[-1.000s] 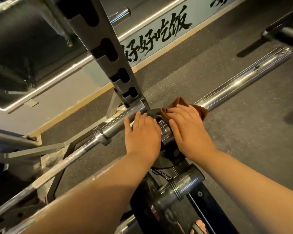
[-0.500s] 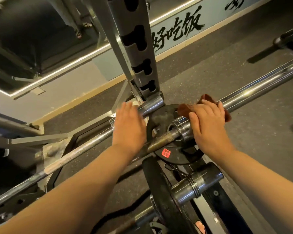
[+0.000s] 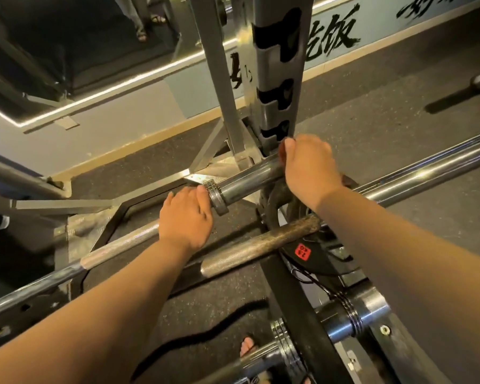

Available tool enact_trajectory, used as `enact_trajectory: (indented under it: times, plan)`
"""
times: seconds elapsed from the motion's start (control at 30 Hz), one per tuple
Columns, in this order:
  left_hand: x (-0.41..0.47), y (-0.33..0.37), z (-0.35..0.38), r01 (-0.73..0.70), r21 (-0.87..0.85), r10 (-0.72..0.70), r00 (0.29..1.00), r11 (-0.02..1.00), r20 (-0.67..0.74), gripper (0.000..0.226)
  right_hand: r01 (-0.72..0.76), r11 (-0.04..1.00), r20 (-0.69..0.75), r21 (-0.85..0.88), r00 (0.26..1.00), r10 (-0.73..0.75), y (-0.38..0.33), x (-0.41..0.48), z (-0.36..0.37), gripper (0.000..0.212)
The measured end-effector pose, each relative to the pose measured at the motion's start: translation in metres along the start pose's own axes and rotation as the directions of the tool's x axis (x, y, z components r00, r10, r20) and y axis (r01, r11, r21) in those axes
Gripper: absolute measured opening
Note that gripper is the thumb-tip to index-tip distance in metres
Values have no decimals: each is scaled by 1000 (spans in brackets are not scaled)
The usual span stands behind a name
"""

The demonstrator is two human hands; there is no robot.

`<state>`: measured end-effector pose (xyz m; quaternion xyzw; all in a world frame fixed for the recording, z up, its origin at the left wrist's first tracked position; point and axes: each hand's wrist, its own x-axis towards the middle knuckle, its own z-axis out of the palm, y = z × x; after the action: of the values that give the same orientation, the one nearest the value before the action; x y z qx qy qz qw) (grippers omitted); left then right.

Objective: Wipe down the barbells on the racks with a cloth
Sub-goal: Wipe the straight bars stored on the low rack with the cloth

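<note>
"Chrome steel barbell point(image 3: 247, 182) is lying across the head view, its thick sleeve running under the right fingers and its thin knurled shaft passing under the left ones."

"What is the left hand point(image 3: 185, 218) doing?"

"It is resting on the shaft, fingers bent over the far side and gripping it, fingertips touching the ringed collar point(image 3: 218, 199). The thumb is hidden."

"And the right hand point(image 3: 309, 169)?"

"It is clenching a reddish-brown cloth point(image 3: 346, 180) against the sleeve. Most of the cloth is lying hidden beneath the palm. A dark scrap is showing on the little-finger side and a thin reddish edge by the thumb."

"What is standing beyond those fingers?"

"A grey steel rack upright point(image 3: 277, 79) with black notches is rising just past the right thumb, and the sleeve is passing in front of its lower end. Whether the knuckles are touching the post I cannot tell."

"Below the right wrist?"

"A black round weight plate point(image 3: 324, 256) with a red sticker is sitting on a short, dull knurled peg point(image 3: 261, 245), which is pointing back between the two forearms. Outward from the right fingers, another long chrome bar point(image 3: 427, 173) is stretching away over the dark speckled rubber floor point(image 3: 385, 112)."

"Anything nearer the elbows?"

"A bare foot in a sandal point(image 3: 246, 346) is showing beside a second black plate point(image 3: 302, 314) standing on edge."
</note>
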<state>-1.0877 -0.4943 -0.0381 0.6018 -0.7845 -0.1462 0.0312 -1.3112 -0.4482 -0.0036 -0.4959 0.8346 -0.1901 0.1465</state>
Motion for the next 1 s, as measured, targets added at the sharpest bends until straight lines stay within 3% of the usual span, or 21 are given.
enact_trajectory:
  times: [0.07,0.17,0.27,0.33,0.4,0.47,0.57,0.63,0.7,0.77,0.83,0.93,1.0]
  plan:
    - [-1,-3,0,-37,19,38,999,999,-11,50,152,980,12,-132,988,-152,-15,-5,28,36]
    - [0,-3,-1,-16,51,16,1000,999,1,51,427,901,62,-82,904,-423,-26,-24,54,51]
    - [1,-1,-3,7,119,-12,999,993,42,47,570,811,184,-134,818,-544,-18,-21,46,53]
    - [5,0,-5,20,157,-32,997,987,77,44,491,824,171,-282,871,-460,-2,-3,41,44]
    - [7,0,-5,12,186,-29,996,982,89,38,290,859,93,-421,956,-278,6,10,37,47]
    - [8,-1,-6,13,181,-30,996,983,89,38,161,899,47,-407,987,-155,-4,11,37,47]
    - [13,-5,-5,-18,206,-3,995,978,102,37,323,883,142,-341,946,-291,-34,-2,46,60]
    - [17,-5,-6,-7,200,-14,994,980,105,44,520,820,218,-241,852,-476,-50,-13,49,64]
    - [21,-6,-5,37,153,-51,995,987,88,52,608,766,263,-207,789,-556,-50,-15,48,58]
    - [25,-8,-5,41,137,-52,996,990,75,52,576,763,260,-294,816,-516,-36,-5,43,45]
    - [26,-9,-5,12,152,-22,998,988,65,47,448,772,161,-450,892,-423,-15,7,39,38]
    - [27,-9,-7,15,135,-21,999,991,49,43,250,862,-8,-442,959,-282,-11,9,40,34]
    - [28,-9,-6,1,152,-9,998,988,55,43,270,864,38,-425,959,-281,-28,-2,50,44]
